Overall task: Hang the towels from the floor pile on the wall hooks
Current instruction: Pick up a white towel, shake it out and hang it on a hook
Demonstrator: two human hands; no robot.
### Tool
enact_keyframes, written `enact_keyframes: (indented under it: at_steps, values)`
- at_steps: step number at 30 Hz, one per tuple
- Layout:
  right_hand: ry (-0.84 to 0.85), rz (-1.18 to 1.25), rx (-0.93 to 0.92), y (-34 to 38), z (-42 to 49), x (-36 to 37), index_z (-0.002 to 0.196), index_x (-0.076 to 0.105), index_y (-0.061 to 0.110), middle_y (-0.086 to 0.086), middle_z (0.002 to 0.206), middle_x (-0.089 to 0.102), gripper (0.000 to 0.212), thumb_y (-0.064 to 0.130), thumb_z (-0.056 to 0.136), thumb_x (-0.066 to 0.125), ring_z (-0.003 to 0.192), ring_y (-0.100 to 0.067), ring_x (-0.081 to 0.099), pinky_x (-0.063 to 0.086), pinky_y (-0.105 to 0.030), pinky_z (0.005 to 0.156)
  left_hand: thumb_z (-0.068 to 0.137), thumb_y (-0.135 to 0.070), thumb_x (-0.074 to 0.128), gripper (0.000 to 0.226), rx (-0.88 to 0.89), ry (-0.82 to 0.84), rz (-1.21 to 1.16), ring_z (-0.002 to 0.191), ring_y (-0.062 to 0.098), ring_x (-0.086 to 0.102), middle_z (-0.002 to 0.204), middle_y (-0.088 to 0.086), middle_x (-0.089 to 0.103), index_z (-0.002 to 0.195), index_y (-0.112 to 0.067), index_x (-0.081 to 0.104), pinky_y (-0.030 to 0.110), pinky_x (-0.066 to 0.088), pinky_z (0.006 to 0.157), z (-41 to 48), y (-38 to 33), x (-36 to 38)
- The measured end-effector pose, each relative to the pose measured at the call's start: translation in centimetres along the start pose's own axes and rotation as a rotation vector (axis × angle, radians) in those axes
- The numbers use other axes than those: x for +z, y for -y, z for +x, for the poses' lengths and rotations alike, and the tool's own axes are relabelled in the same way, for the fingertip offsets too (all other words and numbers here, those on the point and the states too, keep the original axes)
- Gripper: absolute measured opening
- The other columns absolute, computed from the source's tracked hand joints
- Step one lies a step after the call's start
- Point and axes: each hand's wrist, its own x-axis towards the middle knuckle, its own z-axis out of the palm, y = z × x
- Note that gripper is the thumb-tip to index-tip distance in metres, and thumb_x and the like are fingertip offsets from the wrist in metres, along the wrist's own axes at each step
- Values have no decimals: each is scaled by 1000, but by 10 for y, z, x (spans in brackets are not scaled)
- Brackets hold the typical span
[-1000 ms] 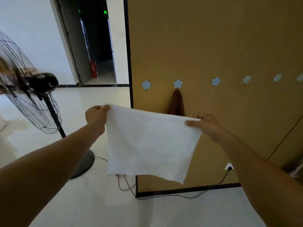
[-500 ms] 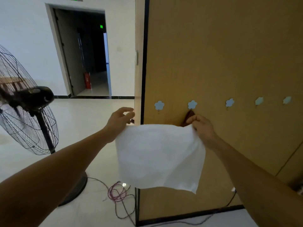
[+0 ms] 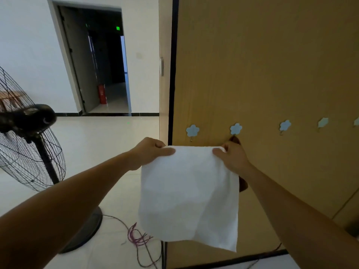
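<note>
A white towel (image 3: 189, 195) hangs spread between my hands in front of the tan wall panel (image 3: 262, 65). My left hand (image 3: 150, 153) pinches its top left corner and my right hand (image 3: 232, 157) pinches its top right corner. Just above the towel's top edge is the leftmost blue flower hook (image 3: 192, 131), bare. The second flower hook (image 3: 236, 129) carries a brown towel (image 3: 242, 183), mostly hidden behind my right hand and the white towel. A third flower hook (image 3: 285, 125) and more hooks run to the right, bare. The floor pile is out of view.
A black standing fan (image 3: 29, 144) stands on the left, its round base (image 3: 87, 233) on the white floor. Loose purple and dark cables (image 3: 138, 237) lie by the panel's lower corner. A dark open doorway (image 3: 101, 61) with a red extinguisher (image 3: 102, 94) is behind.
My hands have drawn closer together, so the towel hangs narrower. They have lifted it nearer to the wall, just below the two leftmost hooks. The view has tilted slightly upward.
</note>
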Motion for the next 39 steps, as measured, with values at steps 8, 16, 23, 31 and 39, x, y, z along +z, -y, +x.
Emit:
enact_keyframes:
  at_steps: [8, 16, 23, 31, 39]
  values:
    - [221, 257, -59, -3, 38, 22, 94, 64, 27, 15, 97, 65, 31, 45, 74, 79, 90, -2, 60, 44, -18, 72, 93, -39, 53, 22, 55, -483, 188, 80, 16, 58, 79, -10, 61, 91, -22, 66, 29, 42, 69, 40, 9, 29]
    - [-116, 343, -52, 6, 71, 56, 74, 58, 29, 8, 74, 65, 22, 44, 79, 74, 71, -11, 61, 49, -26, 63, 95, -47, 41, 24, -5, -791, 318, 63, 6, 49, 69, -16, 51, 87, -27, 51, 20, 29, 52, 64, 11, 57]
    - [-131, 161, 65, -8, 70, 72, 76, 59, 26, 9, 73, 64, 30, 54, 77, 71, 71, -13, 62, 50, -28, 62, 92, -47, 35, 28, -138, -733, 494, 56, 5, 45, 65, -13, 50, 80, -25, 48, 21, 25, 48, 74, 31, 77]
    - [-24, 65, 174, -11, 67, 77, 85, 61, 26, 6, 84, 67, 35, 60, 78, 64, 80, -16, 65, 52, -30, 68, 87, -48, 52, 34, -384, -393, 287, 66, 15, 57, 79, -3, 62, 92, -17, 64, 25, 40, 53, 92, 28, 104]
    - [-340, -228, -181, -12, 53, 84, 98, 69, 19, -5, 97, 62, 25, 39, 83, 67, 96, -27, 55, 39, -38, 84, 90, -46, 49, 27, -169, -499, 648, 70, 18, 54, 78, -4, 60, 79, -21, 52, 31, 37, 67, 88, 13, 120]
